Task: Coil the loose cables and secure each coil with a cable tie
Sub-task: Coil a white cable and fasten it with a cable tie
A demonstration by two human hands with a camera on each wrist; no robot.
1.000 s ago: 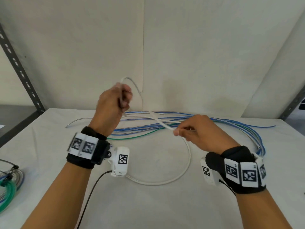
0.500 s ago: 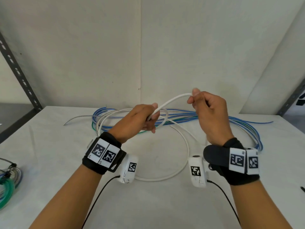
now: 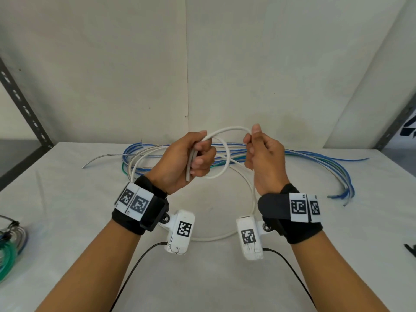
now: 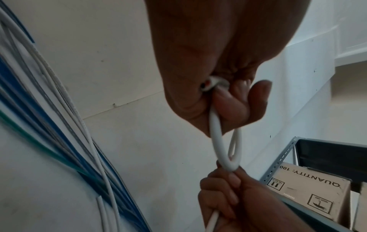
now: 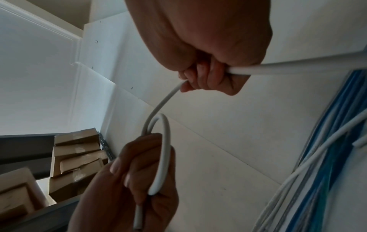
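Beyond both hands, a white surface (image 3: 67, 221) is covered by a spread of blue, green and white loose cables (image 3: 315, 161), their far ends cut off or blurred. A white cable (image 3: 227, 130) is held above it: the left hand (image 3: 186, 163) is curled round a small loop and the cut end, the right hand (image 3: 263, 158) is pinched on the arc between the two. The stretch trailing below the right hand is partly hidden by the wrist. Left of the left forearm, a green coil (image 3: 9, 255) is cut off by the frame.
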